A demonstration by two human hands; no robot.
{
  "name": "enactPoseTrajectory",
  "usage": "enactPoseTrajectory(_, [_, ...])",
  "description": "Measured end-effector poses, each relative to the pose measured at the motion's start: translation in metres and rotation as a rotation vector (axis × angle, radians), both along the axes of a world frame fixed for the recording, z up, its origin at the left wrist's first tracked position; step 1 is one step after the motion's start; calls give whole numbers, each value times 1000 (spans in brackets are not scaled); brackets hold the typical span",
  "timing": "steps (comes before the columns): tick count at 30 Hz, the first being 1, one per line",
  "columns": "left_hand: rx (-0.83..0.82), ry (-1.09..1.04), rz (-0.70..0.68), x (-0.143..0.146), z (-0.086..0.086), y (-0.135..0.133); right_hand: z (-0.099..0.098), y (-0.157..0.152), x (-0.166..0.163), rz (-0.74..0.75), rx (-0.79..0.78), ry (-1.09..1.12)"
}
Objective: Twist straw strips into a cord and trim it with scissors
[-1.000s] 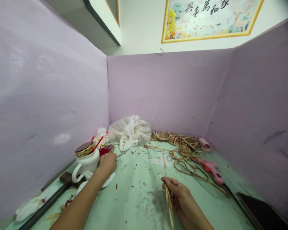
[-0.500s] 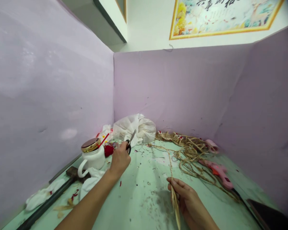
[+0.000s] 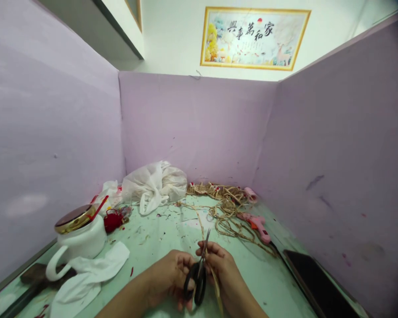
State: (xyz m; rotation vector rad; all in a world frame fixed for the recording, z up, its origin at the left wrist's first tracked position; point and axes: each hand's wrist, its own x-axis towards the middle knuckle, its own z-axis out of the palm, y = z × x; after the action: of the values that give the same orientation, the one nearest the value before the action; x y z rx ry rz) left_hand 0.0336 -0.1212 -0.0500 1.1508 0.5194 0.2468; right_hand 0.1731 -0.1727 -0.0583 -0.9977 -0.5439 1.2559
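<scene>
My left hand [image 3: 170,278] is closed around the black handles of a pair of scissors [image 3: 196,278], whose blades point up beside a straw-coloured strand [image 3: 215,285]. My right hand [image 3: 223,271] pinches that strand just right of the blades. The strand runs away from me across the green table [image 3: 162,238] towards a tangle of straw rope [image 3: 228,212] at the back. Both hands are close together at the near middle of the table.
A white jug with a gold lid [image 3: 76,238] and a white cloth [image 3: 89,276] lie at left, near a red ball of thread [image 3: 112,221]. A white plastic bag [image 3: 152,185] is at the back. A pink glue gun [image 3: 258,225] and a dark slab [image 3: 318,287] lie at right. Lilac walls enclose three sides.
My left hand lifted the scissors from beside the jug and brought them to the strand in my right hand. The view has swung to the right.
</scene>
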Motion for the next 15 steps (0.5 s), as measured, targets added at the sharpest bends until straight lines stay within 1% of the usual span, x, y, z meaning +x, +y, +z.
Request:
enactPoseTrajectory(4, [30, 22, 52, 0, -6, 6, -2, 1, 1, 37, 57, 7])
enactPoseTrajectory(8, [172, 60, 154, 0, 0, 5, -2, 1, 0, 43, 101, -9])
enactPoseTrajectory(11, [265, 125, 160, 5, 7, -1, -5, 2, -1, 45, 101, -3])
enactPoseTrajectory(13, [316, 148, 170, 9, 8, -4, -6, 3, 0, 36, 96, 6])
enactPoseTrajectory(15, [356, 135, 234, 14, 5, -6, -7, 3, 1, 26, 102, 25])
